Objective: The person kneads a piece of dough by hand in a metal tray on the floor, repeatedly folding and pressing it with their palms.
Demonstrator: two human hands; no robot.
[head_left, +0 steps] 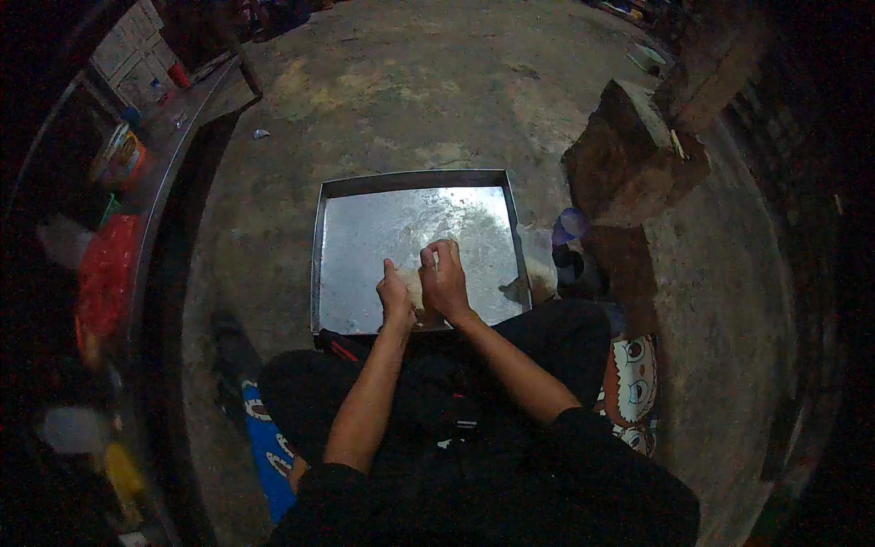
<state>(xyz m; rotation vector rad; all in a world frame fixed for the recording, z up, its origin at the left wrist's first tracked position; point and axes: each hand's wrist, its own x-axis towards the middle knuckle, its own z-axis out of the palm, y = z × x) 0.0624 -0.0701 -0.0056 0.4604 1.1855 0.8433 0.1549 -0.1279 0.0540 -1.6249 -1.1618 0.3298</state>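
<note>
Pale lump (416, 290) sat between the two hands, over the near half of the metal tray (365, 232), slightly right of the person's left forearm line. Visible strip of lump ran near-to-far, long axis roughly pointing at the tray's far rim; ends partly covered, so couldn't tell a front from a back. Left hand (395, 299): fingers curled, thumb pointing away from the body, just beside the lump; couldn't tell if clamped on it. Right hand (444, 284): fingers bent, knuckles up, lump at its left side; grip hidden, couldn't tell. Hands close together. Tray lay flat on the floor (392, 100), longer side left-right, near rim by the person's legs. Block (629, 164) stood beyond it, right.
</note>
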